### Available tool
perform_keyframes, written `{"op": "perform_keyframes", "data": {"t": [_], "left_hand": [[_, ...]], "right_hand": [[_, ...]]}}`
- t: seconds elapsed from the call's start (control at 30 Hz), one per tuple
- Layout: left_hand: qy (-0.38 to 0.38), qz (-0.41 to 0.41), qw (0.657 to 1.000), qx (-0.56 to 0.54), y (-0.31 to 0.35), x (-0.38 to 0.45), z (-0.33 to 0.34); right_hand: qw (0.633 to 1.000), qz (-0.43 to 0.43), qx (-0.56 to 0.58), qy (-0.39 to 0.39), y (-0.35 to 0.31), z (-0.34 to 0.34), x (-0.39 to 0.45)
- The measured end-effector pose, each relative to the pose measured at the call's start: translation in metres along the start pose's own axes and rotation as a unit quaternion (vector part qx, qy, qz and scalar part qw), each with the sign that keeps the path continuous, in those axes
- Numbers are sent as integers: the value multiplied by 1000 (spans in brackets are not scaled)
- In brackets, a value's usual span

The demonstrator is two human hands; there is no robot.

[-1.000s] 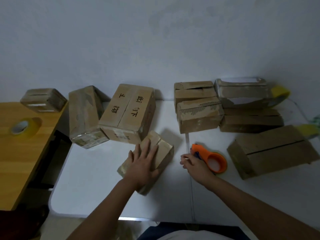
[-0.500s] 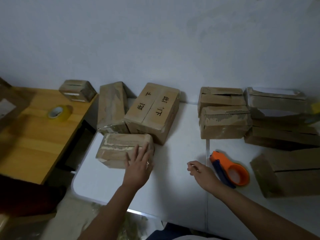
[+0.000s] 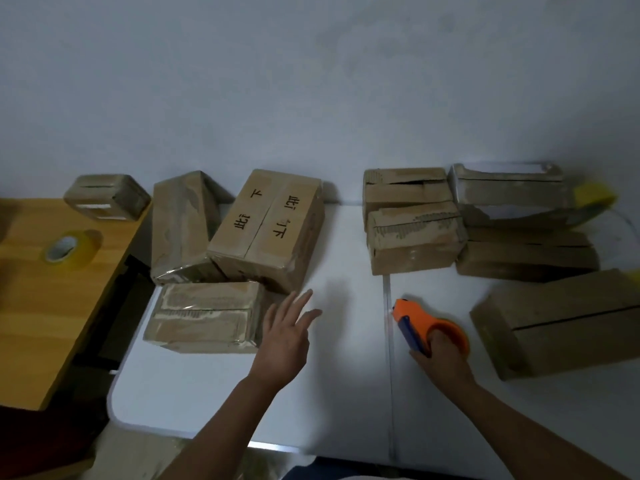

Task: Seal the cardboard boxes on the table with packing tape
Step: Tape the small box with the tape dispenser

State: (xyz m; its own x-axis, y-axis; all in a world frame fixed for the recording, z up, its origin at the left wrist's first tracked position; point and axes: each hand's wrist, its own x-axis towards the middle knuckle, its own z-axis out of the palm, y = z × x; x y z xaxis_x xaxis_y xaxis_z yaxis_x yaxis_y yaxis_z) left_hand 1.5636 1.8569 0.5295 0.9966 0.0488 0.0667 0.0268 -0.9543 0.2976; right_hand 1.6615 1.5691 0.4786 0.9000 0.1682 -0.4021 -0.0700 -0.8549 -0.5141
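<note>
A small taped cardboard box [image 3: 204, 315] lies at the white table's [image 3: 339, 382] left front, against a larger box with black lettering [image 3: 268, 230]. My left hand [image 3: 287, 337] hovers just right of the small box, fingers spread, holding nothing. My right hand [image 3: 440, 355] grips the orange tape dispenser [image 3: 420, 323], which rests on the table near its centre seam. A long box with an open slit [image 3: 568, 323] lies right of the dispenser.
Several more boxes [image 3: 414, 237] are stacked along the wall at back right, and a tall box [image 3: 181, 226] leans at back left. A wooden desk [image 3: 38, 299] on the left carries a yellow tape roll [image 3: 67, 249] and a small box [image 3: 107, 197].
My left hand has let go of the small box and drawn off to its right. My right hand has moved right and taken hold of the orange dispenser.
</note>
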Motion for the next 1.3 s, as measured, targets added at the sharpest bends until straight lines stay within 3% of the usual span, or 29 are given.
{"op": "perform_keyframes", "data": {"t": [0.13,0.27,0.43,0.67,0.83,0.97,1.17,1.3], "left_hand": [[-30,42,998,-21,14,24,8],[-48,66,995,-55,40,75,18],[-62,84,993,-58,84,167,17],[-182,52,981,41,104,261,45],[-199,97,973,69,94,247,49],[-212,152,963,63,78,216,39],[-213,211,953,39,62,136,35],[-223,243,943,52,60,87,37]], "right_hand": [[998,9,-65,-11,-6,-14,2],[995,27,91,28,-6,-46,0],[965,60,253,43,-7,-100,0],[914,124,383,58,15,-138,5],[897,130,419,62,12,-149,6],[891,71,446,52,1,-155,5],[919,-22,391,35,-27,-153,-8],[954,-57,292,37,-38,-137,-22]]}}
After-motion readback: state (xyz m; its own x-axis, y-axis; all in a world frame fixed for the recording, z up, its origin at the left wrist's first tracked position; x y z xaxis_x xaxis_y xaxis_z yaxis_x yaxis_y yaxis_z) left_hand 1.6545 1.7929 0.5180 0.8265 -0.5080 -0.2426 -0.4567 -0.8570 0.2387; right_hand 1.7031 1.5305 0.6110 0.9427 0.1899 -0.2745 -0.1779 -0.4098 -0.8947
